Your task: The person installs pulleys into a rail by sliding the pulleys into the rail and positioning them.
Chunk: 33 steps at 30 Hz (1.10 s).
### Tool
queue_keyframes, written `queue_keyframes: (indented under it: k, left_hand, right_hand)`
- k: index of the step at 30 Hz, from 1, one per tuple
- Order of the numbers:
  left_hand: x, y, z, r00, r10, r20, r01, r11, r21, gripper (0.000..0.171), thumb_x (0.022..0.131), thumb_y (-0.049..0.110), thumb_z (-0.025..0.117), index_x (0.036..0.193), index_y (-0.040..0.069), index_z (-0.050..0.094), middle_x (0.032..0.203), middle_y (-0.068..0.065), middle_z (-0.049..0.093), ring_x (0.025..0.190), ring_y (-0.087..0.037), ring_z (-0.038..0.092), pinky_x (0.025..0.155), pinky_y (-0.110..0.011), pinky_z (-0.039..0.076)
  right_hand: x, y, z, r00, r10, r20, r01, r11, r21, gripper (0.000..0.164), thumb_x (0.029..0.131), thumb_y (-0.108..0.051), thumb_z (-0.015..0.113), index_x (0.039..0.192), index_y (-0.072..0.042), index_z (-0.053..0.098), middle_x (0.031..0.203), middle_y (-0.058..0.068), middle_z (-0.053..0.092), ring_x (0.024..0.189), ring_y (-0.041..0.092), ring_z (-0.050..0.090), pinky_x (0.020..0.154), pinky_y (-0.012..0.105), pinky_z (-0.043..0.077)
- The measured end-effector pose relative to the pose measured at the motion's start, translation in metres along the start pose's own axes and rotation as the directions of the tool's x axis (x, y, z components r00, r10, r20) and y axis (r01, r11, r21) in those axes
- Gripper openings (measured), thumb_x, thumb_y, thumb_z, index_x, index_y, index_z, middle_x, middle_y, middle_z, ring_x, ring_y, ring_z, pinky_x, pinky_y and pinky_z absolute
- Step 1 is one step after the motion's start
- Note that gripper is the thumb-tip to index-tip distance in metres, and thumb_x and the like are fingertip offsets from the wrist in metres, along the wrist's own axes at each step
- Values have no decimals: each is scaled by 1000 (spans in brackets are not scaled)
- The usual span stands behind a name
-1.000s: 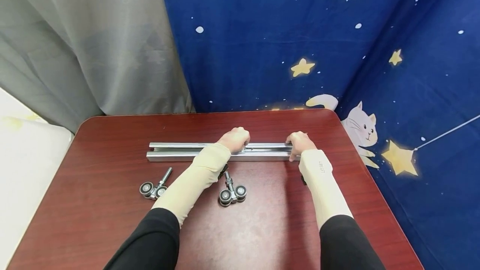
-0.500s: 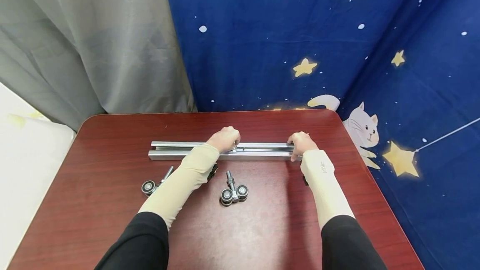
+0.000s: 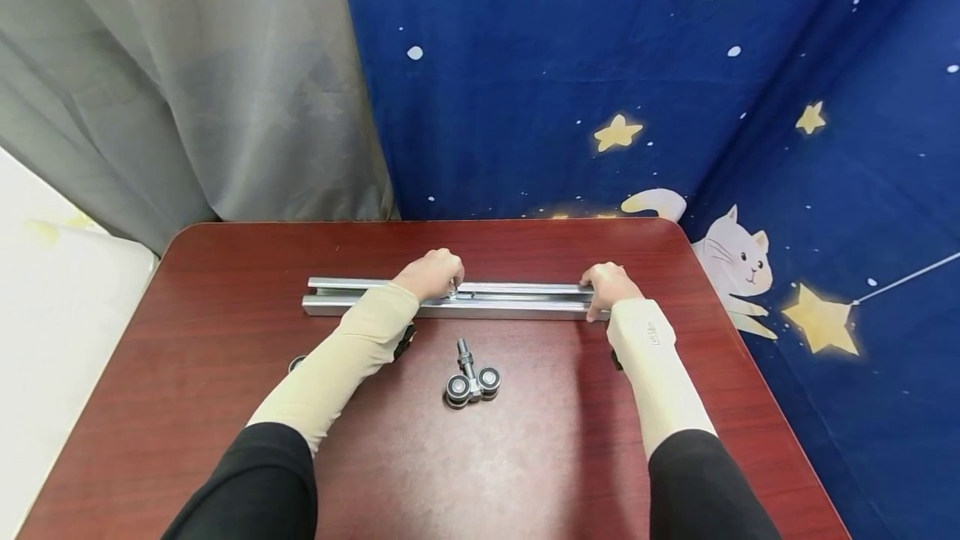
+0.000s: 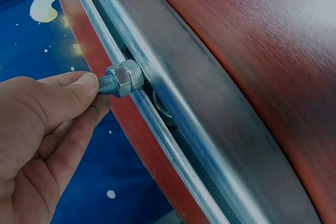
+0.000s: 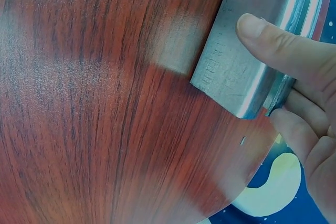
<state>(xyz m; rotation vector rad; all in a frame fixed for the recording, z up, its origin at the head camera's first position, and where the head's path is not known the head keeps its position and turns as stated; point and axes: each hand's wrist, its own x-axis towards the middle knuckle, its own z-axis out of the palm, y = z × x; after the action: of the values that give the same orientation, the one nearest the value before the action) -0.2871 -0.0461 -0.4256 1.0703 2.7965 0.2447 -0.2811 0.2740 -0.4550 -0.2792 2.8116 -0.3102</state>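
A silvery metal channel rail (image 3: 517,309) lies across the table, its slot facing up. Between thumb and fingers my left hand (image 3: 432,275) pinches the threaded bolt of a roller trolley (image 4: 122,80). Nuts on that bolt sit just above the slot, and part of a wheel (image 4: 164,109) shows inside the rail. At the rail's right end my right hand (image 3: 611,286) grips it, thumb (image 5: 254,27) on the near wall and the fingers around the far side. Another roller trolley (image 3: 472,386) lies on the table in front of the rail.
One more roller trolley (image 3: 297,362) is mostly hidden behind my left forearm. The red-brown table (image 3: 450,473) has rounded far corners. A grey curtain (image 3: 247,107) and a blue starry curtain (image 3: 510,90) hang right behind it. Something white (image 3: 67,298) stands at the left.
My left hand has slid leftward along the rail with the trolley it pinches. The left forearm now covers more of the left trolley. My right hand stays at the rail's end.
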Motion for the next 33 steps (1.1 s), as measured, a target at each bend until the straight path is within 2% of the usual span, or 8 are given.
queue_keyframes:
  k: [8, 14, 23, 33]
  left_hand:
    - [-10, -14, -3, 1000, 6, -2, -6, 1000, 6, 17, 69, -6, 59, 72, 6, 71, 78, -6, 66, 78, -26, 57, 70, -36, 48]
    - [-21, -25, -4, 1000, -18, 2, 18, 1000, -22, 18, 70, -7, 58, 73, 6, 71, 76, -5, 64, 77, -24, 56, 70, -34, 48]
    - [-34, -42, -6, 999, 37, -34, -38, 999, -6, 17, 67, -8, 58, 69, 5, 69, 70, -4, 64, 68, -23, 56, 64, -34, 48]
    - [-49, -58, -9, 999, 21, -46, -22, 999, -30, 18, 67, -9, 57, 70, 5, 69, 70, -3, 64, 67, -22, 57, 63, -33, 48]
  right_hand:
    - [1, 0, 0, 1000, 6, -8, -6, 1000, 7, 62, 49, -9, 86, 107, -2, 65, 110, 15, 62, 105, 36, 52, 85, 47, 44]
    - [2, 0, 1, 1000, 15, 2, -15, 1000, 13, 63, 49, -9, 86, 108, -2, 65, 110, 16, 62, 105, 35, 53, 84, 47, 46]
    - [0, -3, -1, 1000, 21, 6, -21, 1000, 0, 63, 49, -9, 86, 108, -2, 65, 111, 16, 62, 106, 37, 52, 85, 48, 45]
    - [0, -5, -2, 1000, 28, 7, -28, 999, -18, 64, 49, -9, 86, 109, -2, 65, 111, 15, 62, 107, 38, 51, 88, 49, 42]
